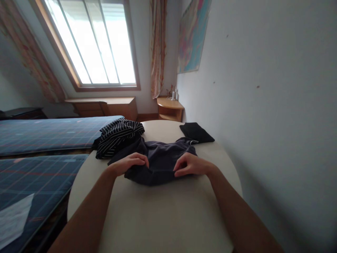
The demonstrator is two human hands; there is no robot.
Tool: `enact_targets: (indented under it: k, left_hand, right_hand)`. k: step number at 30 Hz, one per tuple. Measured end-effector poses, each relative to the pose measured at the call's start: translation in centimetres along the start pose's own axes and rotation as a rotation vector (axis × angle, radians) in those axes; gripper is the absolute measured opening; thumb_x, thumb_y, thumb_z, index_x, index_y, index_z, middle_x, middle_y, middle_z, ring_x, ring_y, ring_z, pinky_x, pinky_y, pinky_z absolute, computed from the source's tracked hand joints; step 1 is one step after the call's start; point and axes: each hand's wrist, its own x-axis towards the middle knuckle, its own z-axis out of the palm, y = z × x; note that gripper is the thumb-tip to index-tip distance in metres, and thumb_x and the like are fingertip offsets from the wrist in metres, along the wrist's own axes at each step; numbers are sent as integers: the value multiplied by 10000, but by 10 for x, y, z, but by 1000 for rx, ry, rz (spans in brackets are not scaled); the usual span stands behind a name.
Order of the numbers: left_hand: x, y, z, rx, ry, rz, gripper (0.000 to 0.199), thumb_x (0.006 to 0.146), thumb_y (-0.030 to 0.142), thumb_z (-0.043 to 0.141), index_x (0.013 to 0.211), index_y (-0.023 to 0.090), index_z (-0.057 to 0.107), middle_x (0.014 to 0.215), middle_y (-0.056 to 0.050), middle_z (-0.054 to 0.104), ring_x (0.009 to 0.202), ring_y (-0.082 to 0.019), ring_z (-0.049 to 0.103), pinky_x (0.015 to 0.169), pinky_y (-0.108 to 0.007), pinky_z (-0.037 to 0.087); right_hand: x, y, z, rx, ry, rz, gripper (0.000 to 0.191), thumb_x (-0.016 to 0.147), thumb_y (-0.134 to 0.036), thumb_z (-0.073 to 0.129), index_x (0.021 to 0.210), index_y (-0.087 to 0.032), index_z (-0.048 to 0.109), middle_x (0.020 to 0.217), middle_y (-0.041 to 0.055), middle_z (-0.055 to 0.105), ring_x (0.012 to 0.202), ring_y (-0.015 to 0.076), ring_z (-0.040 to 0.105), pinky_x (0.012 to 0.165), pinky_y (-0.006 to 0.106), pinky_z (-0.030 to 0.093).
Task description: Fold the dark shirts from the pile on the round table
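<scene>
A dark purple-grey garment lies spread over the middle of a round cream table. My left hand rests at its near left part, fingers closed on the cloth. On the near right edge, my right hand pinches the fabric between thumb and fingers. Between the two hands the near edge forms a soft fold. Behind my left hand is a heap of black clothing with white stripes, touching the dark garment. A folded black cloth lies at the far right of the table, beside a light-trimmed part of the garment.
Two plaid blue mattresses stand left of the table, a paper sheet on the nearer one. A white wall runs close along the right. Beyond are a wooden desk, a corner shelf and a bright window.
</scene>
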Motion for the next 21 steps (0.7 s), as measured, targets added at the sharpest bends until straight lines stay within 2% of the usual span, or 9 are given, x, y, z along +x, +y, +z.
enact_targets:
  k: [3,6,8,10,12,14,16,18,21]
  left_hand:
    - [0,4,4,-119,-278,-105,446,889,562,528,950,179,748,755,-61,723,635,-179,669,563,-253,504]
    - [11,-4,15,-77,-195,-93,441,875,559,599,1062,175,709,930,-78,745,739,-187,694,611,-256,522]
    - [21,-14,24,78,-113,-52,421,859,511,641,1094,165,686,956,-74,736,801,-200,686,648,-266,526]
    - [28,-22,32,279,-63,-7,407,849,446,663,1147,168,662,920,-53,723,806,-206,672,680,-283,523]
    - [32,-27,40,478,-3,51,392,827,382,695,1166,191,658,955,-44,709,848,-217,661,752,-306,520]
    - [34,-28,47,627,62,126,392,802,341,729,1169,218,664,1073,-55,686,975,-247,640,860,-337,504]
    - [34,-26,54,707,92,205,398,800,307,739,1183,233,662,1167,-62,655,1088,-265,600,948,-351,471]
    - [35,-23,59,725,66,246,344,827,273,712,1167,238,672,1166,-56,654,1098,-253,595,963,-334,458]
    - [36,-20,64,725,14,225,179,858,210,645,1024,227,709,1022,-35,686,950,-210,638,849,-280,475]
  right_hand:
    - [1,-21,15,117,-399,114,408,716,-485,816,987,-182,793,821,19,762,674,126,666,536,182,439]
    - [7,-27,28,215,-575,160,464,753,-515,781,1079,-185,769,912,40,768,705,132,693,547,178,459]
    - [13,-21,31,184,-433,85,436,795,-506,750,1071,-169,767,896,49,766,726,143,696,605,199,492]
    - [19,-7,30,27,-129,-33,352,847,-441,714,1072,-174,763,913,53,763,799,165,697,719,243,523]
    - [23,11,25,-204,161,-108,294,864,-338,702,1120,-199,742,1043,66,746,954,200,682,871,303,517]
    - [26,29,19,-406,333,-118,357,830,-259,726,1184,-214,708,1199,87,694,1133,239,621,1018,369,460]
    - [26,43,14,-524,401,-70,436,801,-232,747,1230,-206,676,1266,106,654,1214,259,572,1075,399,418]
    - [24,51,9,-572,402,17,438,800,-230,742,1231,-202,668,1209,104,674,1145,251,611,1022,381,457]
    - [21,52,7,-608,353,131,245,823,-224,701,1067,-215,725,1024,68,725,952,218,671,855,314,504]
